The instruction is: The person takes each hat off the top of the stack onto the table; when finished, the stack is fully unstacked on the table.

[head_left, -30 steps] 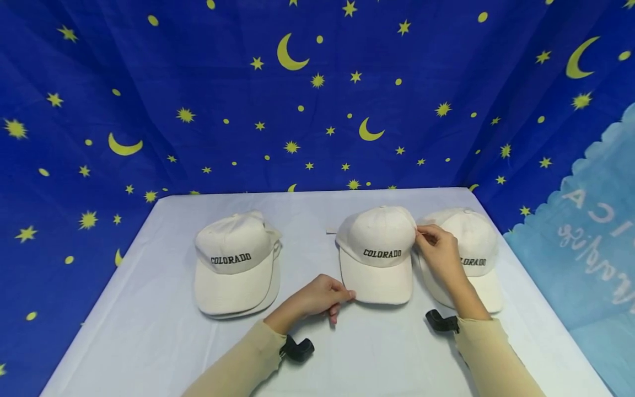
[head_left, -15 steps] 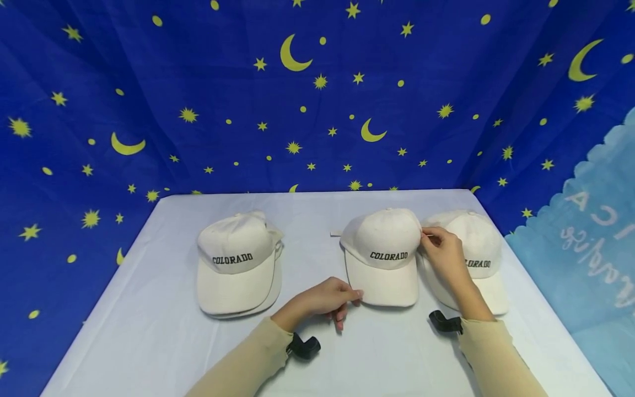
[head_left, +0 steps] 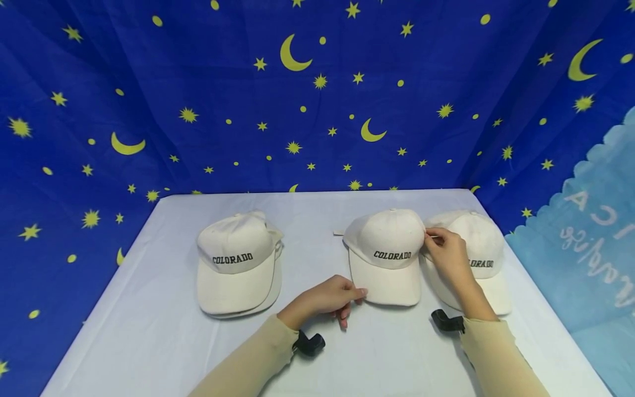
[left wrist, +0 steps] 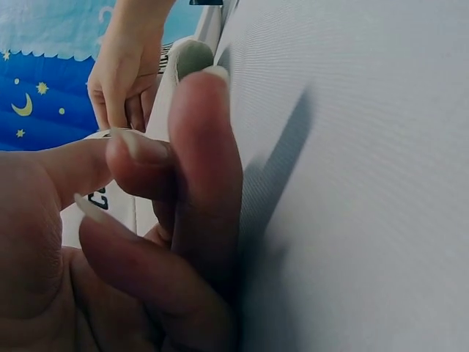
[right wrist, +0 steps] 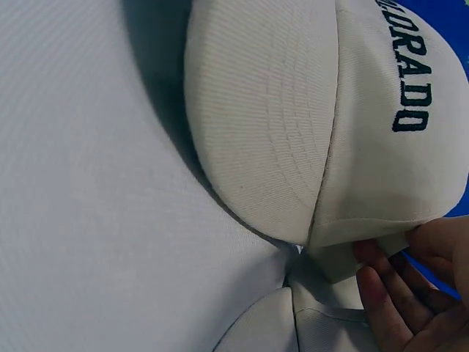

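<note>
Head: rightmost cap (head_left: 482, 245) beside held cap (head_left: 387, 259)

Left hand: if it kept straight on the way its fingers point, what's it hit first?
The middle off-white fabric cap: the left hand is pinching the edge of its brim, so no gap first. Past that, probably the rightmost off-white fabric cap, though depth is unclear.

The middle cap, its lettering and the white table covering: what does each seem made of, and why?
Middle cap: probably cotton-like woven cloth, matte; fine ribbing and stitched rows show on the brim.
Lettering: likely embroidered thread, matte; edges look stitched.
White table covering: seemingly fabric, matte; faint weave and creases show, fibre unclear.
</note>
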A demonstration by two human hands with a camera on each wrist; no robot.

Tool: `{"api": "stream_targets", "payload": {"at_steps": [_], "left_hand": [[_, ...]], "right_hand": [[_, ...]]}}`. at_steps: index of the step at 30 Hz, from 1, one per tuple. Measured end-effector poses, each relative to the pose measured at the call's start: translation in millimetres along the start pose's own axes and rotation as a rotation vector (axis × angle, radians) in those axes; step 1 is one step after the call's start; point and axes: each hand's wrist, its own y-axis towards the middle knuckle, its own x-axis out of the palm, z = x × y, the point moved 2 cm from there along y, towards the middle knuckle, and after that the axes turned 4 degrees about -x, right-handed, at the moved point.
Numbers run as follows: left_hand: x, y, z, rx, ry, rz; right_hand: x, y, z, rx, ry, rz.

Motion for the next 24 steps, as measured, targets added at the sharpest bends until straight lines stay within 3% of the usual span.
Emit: {"api": "stream_targets", "payload": {"at_steps": [9, 24], "left_hand": [[0.5, 3.5, 1.4, 0.005, 0.01, 0.012], [4.2, -0.6, 6.0, 0.009, -0.003, 0.029]], "right_hand": [[-3.9, 0.1, 2.1, -0.003, -0.046, -0.009], [-20.3, 1.5, -21.2, -0.029, -0.128, -0.017]]}}
